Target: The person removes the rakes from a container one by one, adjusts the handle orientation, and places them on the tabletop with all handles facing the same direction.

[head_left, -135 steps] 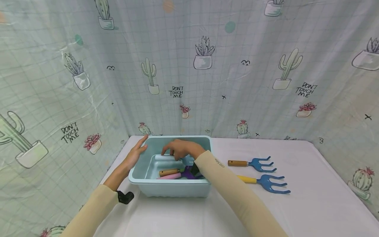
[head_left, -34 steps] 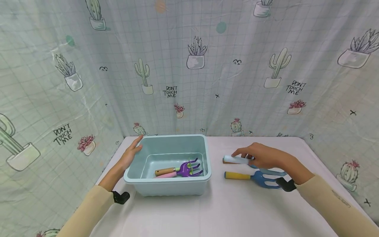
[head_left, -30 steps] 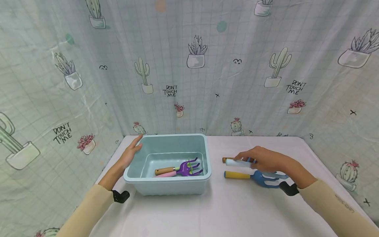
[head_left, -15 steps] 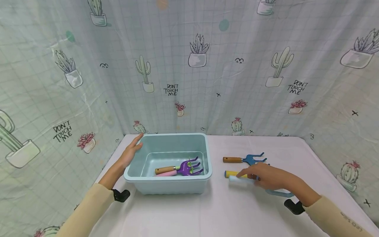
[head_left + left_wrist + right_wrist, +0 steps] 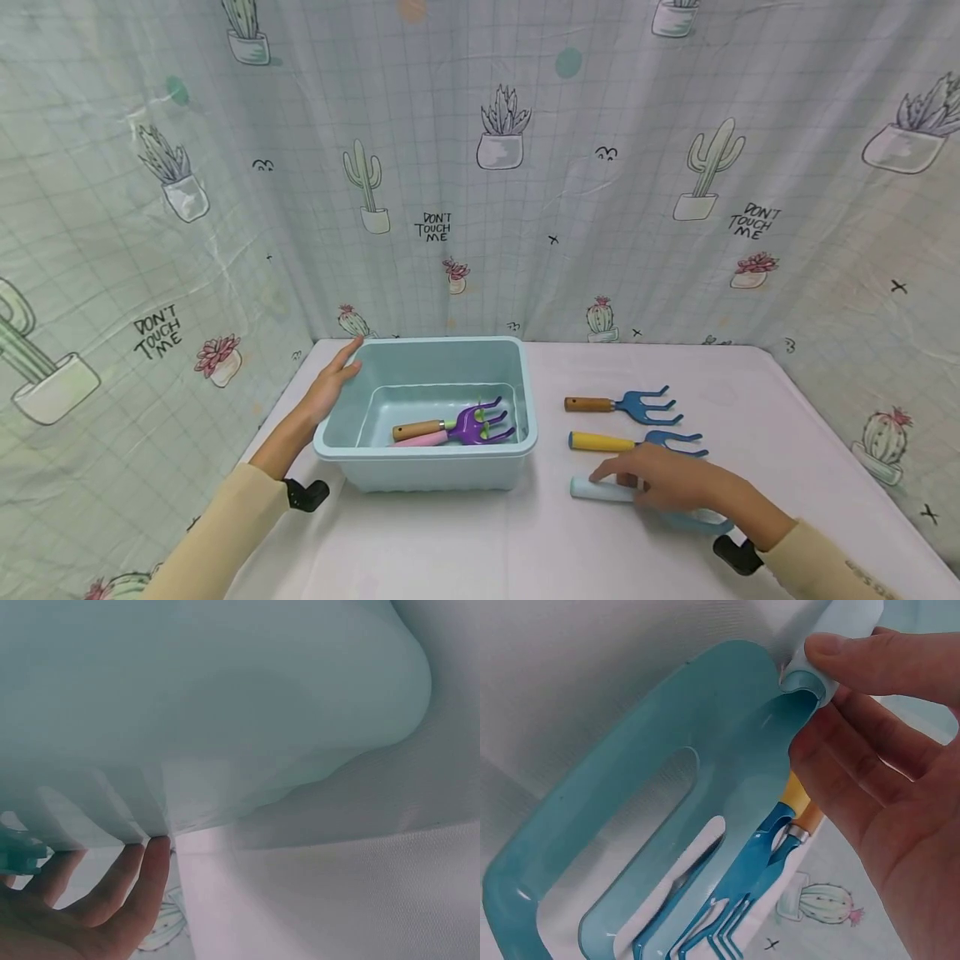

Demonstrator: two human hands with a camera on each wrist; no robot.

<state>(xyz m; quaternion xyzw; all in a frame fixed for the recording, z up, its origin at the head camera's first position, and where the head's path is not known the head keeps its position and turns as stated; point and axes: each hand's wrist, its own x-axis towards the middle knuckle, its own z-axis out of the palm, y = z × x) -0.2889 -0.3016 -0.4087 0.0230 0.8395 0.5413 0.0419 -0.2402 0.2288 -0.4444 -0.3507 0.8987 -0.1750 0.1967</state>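
My right hand (image 5: 671, 477) pinches a hand rake by its light-blue handle (image 5: 603, 489), low over the white table. In the right wrist view, thumb and fingers (image 5: 889, 671) hold the handle where it meets the teal head (image 5: 735, 727). Beyond it lie a blue rake with a yellow handle (image 5: 600, 442), its head partly behind my hand, and a blue rake with a wooden handle (image 5: 588, 404). My left hand (image 5: 324, 396) rests at the left rim of a pale-blue bin (image 5: 435, 475); fairly straight fingers (image 5: 154, 870) touch its outer wall.
Inside the bin, a purple-headed rake (image 5: 472, 427) and a pink handle (image 5: 422, 439) lie beside a wooden handle (image 5: 418, 430); a bit of green shows among the purple tines. A cactus-print curtain (image 5: 555, 183) closes off the back and both sides of the table (image 5: 420, 546).
My right hand has carried the light-blue rake out of the bin to the right, then towards me past the two blue rakes. The left hand has stayed at the bin.
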